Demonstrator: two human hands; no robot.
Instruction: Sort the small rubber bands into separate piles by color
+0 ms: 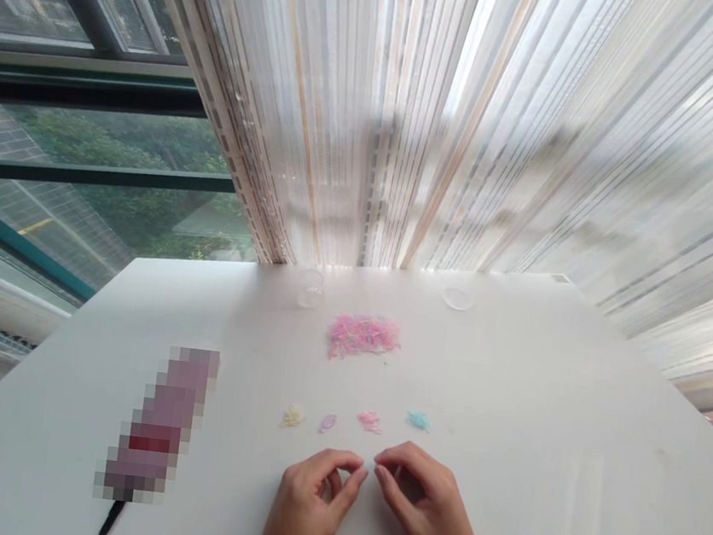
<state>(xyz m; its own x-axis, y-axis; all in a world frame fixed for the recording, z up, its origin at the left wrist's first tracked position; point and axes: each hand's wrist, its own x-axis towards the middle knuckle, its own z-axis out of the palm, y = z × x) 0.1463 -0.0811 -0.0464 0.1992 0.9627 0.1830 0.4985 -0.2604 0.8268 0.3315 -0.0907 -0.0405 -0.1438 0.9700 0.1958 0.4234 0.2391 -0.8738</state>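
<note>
My left hand (318, 495) and my right hand (426, 503) are close together over the white table (232, 451), each in a pinch of thumb and forefinger. A faint bluish bit shows between the fingertips, too small to name. Just beyond lie small groups of thin coloured strands, like tiny elastic bands: yellow (292, 416), lilac (327, 423), pink (370, 422) and blue (418, 420). Farther back lies a larger loose heap of mixed, mostly pink strands (363, 335). Neither hand touches these groups.
At the table's back stand a small clear plastic container (311, 288) and a clear round lid (458, 299). A pixelated oblong object (158, 429) with a black cord (109, 523) lies at left. Sheer striped curtains (412, 119) hang behind the table, beside a window (86, 151).
</note>
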